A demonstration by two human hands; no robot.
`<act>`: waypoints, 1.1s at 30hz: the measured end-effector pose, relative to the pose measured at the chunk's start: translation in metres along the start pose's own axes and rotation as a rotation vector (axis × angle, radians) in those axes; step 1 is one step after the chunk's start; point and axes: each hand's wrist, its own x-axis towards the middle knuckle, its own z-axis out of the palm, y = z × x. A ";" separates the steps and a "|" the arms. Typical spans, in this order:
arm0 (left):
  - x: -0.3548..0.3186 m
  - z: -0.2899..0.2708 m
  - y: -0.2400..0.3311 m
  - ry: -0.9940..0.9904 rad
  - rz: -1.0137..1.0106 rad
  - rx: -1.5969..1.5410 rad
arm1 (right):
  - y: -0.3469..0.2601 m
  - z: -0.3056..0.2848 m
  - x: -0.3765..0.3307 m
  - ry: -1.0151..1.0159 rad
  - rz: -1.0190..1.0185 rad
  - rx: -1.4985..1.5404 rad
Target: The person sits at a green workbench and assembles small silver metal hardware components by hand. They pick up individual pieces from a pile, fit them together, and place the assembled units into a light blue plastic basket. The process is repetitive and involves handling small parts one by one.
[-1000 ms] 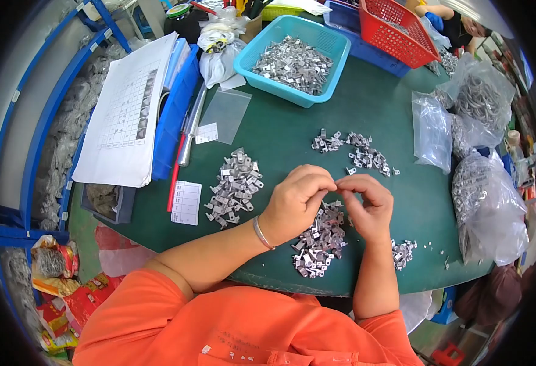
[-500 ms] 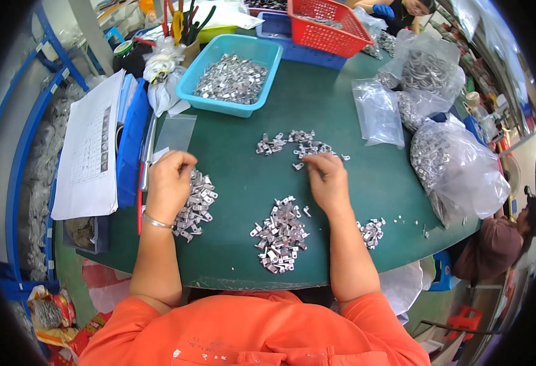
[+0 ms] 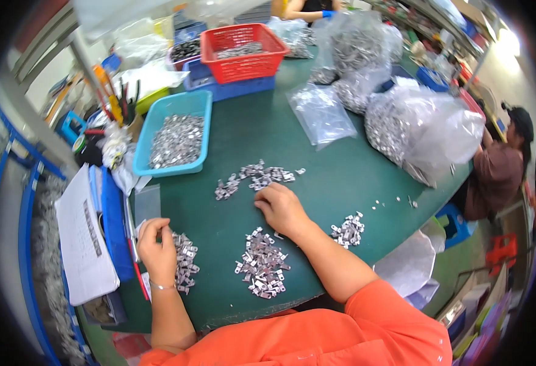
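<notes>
Small silver metal brackets with holes lie in several piles. My left hand (image 3: pixel 157 250), a bracelet on its wrist, hovers beside the left pile of brackets (image 3: pixel 186 263). Its thumb and fingers are curled together, and whatever they hold is hidden. At the near edge of the far pile of brackets (image 3: pixel 262 174) is my right hand (image 3: pixel 282 208), fingers bent inward; I cannot make out what is in them. Between my arms sits the biggest pile of brackets (image 3: pixel 263 265). A smaller pile of brackets (image 3: pixel 348 230) lies beyond my right forearm.
A turquoise basket (image 3: pixel 206 131) of metal parts stands far left, near a red basket (image 3: pixel 243 71) on a blue crate (image 3: pixel 234 90). Bags of parts (image 3: pixel 426 125) and a flat clear bag (image 3: pixel 321 116) lie right. Papers (image 3: pixel 85 244) flank the left edge. Two people are beyond the table.
My view has turned and tilted, so the table's contents appear shifted left and mostly lower. Both hands stay near the same piles, fingers still curled.
</notes>
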 end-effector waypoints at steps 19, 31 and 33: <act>-0.036 0.033 0.042 -0.806 0.135 -0.280 | -0.003 0.000 -0.001 0.058 0.070 0.036; -0.033 0.034 0.037 -0.857 0.124 -0.326 | -0.001 0.001 -0.007 -0.046 0.067 -0.048; -0.033 0.035 0.036 -0.855 0.114 -0.336 | -0.005 -0.001 -0.005 -0.013 0.073 -0.012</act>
